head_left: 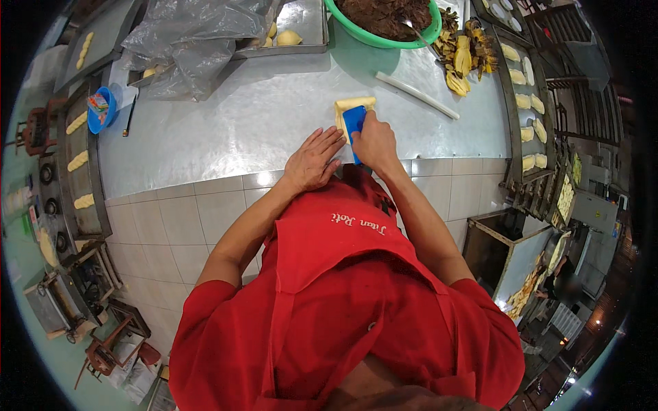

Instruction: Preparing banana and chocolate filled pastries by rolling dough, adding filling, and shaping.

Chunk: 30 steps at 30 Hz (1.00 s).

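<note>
A flat piece of pale yellow dough (354, 103) lies on the metal table (260, 137), close to its near edge. In my right hand (375, 141) is a blue dough scraper (354, 120), laid over the dough and covering much of it. My left hand (314, 159) rests flat with its fingers stretched out, their tips at the dough's left side. It holds nothing. A white rolling rod (418, 95) lies slantwise on the table, right of the dough and beyond it.
A green basin (434, 27) of brown filling stands at the far side, beside banana peels (463, 58). Clear plastic (195, 51) partly covers a dough tray (310, 27). A small blue bowl (110, 109) sits left. Trays of shaped dough (508, 109) flank the table.
</note>
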Available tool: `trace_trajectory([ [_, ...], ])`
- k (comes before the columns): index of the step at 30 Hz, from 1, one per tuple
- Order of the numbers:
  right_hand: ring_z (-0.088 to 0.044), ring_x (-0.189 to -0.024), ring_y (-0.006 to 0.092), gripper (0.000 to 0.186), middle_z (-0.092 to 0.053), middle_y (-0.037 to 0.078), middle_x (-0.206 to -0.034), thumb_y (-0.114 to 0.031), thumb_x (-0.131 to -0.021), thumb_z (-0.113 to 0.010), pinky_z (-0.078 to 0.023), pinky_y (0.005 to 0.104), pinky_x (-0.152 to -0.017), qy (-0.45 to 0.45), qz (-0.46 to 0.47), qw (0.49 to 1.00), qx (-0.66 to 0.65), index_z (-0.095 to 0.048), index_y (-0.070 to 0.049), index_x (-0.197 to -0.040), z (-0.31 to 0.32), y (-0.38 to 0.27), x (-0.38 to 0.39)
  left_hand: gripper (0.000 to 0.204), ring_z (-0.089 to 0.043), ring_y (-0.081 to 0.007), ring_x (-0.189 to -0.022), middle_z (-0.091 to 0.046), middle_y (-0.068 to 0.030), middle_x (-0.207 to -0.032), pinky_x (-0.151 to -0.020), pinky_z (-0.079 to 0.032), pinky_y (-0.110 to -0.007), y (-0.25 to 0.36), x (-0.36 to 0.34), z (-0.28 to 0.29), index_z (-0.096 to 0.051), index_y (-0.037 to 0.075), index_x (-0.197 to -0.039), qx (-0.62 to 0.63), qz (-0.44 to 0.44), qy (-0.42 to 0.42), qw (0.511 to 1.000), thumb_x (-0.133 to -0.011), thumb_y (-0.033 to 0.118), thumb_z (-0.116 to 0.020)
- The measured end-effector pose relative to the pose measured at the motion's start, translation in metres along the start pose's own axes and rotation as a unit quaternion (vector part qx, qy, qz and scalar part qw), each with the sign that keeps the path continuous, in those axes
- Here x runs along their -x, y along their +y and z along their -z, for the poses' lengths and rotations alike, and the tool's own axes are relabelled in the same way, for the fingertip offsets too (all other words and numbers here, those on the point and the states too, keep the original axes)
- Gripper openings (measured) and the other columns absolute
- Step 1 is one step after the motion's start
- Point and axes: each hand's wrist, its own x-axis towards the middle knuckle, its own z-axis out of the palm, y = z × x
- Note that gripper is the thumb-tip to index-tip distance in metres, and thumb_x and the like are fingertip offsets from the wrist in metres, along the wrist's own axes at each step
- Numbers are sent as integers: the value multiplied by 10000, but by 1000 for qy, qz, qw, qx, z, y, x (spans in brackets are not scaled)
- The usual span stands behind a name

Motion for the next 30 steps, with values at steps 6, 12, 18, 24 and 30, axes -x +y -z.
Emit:
trace_trajectory([
  [6, -744, -898, 550, 385, -738, 367, -948, -134, -899, -749, -600, 619, -830, -73, -7, 996, 47, -570, 62, -1178, 4, 8, 37, 543, -431, -330, -1586, -542, -173, -1638, -1343, -289, -510, -5, 3, -4, -591, 20, -1528, 3, -4, 11, 1000, -1039, 248, -656],
  [12, -745, -899, 550, 407, -741, 365, -951, -166, -912, -764, -605, 617, -822, -17, -24, 999, 44, -567, 70, -1177, 6, -2, -11, 551, -431, -315, -1588, -542, -163, -1642, -1346, -289, -498, -1, -2, 2, -593, 26, -1532, 5, -1, 5, 1000, -1029, 238, -665],
  [18, -747, -895, 549, 402, -741, 359, -927, -152, -900, -775, -602, 617, -809, -85, -19, 994, 63, -557, 68, -1155, 16, 9, 37, 550, -416, -306, -1598, -536, -158, -1647, -1349, -286, -495, -2, 1, -1, -589, 26, -1535, 6, 5, 1, 1000, -1033, 238, -659],
  [24, -749, -898, 543, 393, -743, 344, -917, -155, -905, -768, -595, 633, -823, -13, -28, 999, 44, -550, 47, -1161, 7, 5, 0, 547, -415, -308, -1597, -532, -156, -1650, -1352, -278, -497, -1, -1, 3, -588, 23, -1532, 17, 5, -6, 1000, -1032, 234, -658],
  [30, -747, -865, 541, 325, -738, 348, -899, -122, -919, -730, -603, 615, -786, -61, -18, 995, 75, -563, 50, -1139, 19, 11, 33, 550, -420, -309, -1594, -533, -157, -1649, -1349, -283, -501, -1, 0, 1, -587, 21, -1533, 17, 8, -3, 1000, -1030, 230, -662],
])
